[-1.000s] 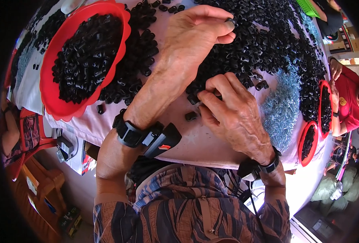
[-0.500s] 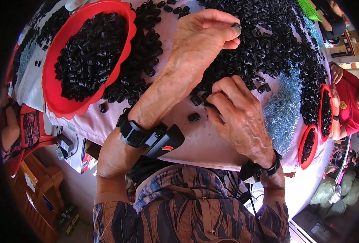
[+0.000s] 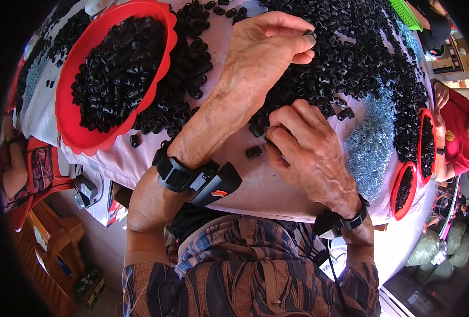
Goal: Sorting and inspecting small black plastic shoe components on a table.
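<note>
My left hand (image 3: 269, 45) reaches out over the heap and pinches a small black plastic piece (image 3: 309, 35) between thumb and fingers; only a bit of it shows. Nearer to me, my right hand (image 3: 306, 145) is closed with curled fingers just above the cloth. What its fingertips hold, if anything, is hidden. Beside those fingertips lie two loose black pieces, one of them a small barrel-shaped piece (image 3: 253, 152). Beyond both hands spreads a large heap of the same black plastic pieces (image 3: 345, 63), hollow and looking like cord-lock parts.
A scalloped red tray (image 3: 65, 119) full of black pieces stands at left. Right of my right hand lies a pile of small silvery-blue metal springs (image 3: 372, 148). Two smaller red trays, including an oval one (image 3: 396, 211), sit farther right, near a person in red (image 3: 456, 127).
My right hand has shifted and turned slightly, and the black piece seen by its fingertips is now out of sight. My left hand keeps its pinch in nearly the same place.
</note>
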Action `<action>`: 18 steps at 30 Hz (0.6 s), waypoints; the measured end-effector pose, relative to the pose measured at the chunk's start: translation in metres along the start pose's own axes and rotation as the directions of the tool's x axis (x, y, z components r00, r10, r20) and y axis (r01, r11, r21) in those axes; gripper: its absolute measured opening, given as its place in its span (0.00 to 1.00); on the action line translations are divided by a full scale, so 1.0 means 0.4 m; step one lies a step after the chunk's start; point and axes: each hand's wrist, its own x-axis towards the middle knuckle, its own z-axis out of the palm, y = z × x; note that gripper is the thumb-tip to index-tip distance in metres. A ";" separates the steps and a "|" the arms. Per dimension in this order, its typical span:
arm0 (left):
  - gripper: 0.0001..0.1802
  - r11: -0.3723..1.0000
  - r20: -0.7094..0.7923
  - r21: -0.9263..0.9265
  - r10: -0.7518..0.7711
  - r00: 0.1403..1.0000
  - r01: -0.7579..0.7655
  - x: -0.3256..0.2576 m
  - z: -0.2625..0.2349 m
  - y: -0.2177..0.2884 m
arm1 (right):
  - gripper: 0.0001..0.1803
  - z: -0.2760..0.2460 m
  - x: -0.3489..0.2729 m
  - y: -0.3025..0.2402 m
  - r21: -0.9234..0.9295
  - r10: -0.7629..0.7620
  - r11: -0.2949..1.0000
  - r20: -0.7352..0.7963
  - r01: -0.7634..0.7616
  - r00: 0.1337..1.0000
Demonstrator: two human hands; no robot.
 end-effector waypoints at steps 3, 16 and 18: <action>0.08 0.999 -0.016 -0.037 0.006 1.000 -0.007 0.001 0.002 -0.001 | 0.10 0.002 -0.002 -0.002 -0.005 -0.047 0.999 0.004 0.047 0.999; 0.09 0.999 -0.030 -0.033 -0.026 0.999 0.025 0.000 -0.005 0.001 | 0.10 -0.007 -0.002 -0.005 0.004 -0.090 0.996 0.092 0.090 0.992; 0.09 0.999 -0.021 -0.045 -0.003 1.000 0.002 0.005 0.004 0.003 | 0.11 -0.001 0.006 0.000 0.009 -0.091 0.996 0.009 0.091 0.996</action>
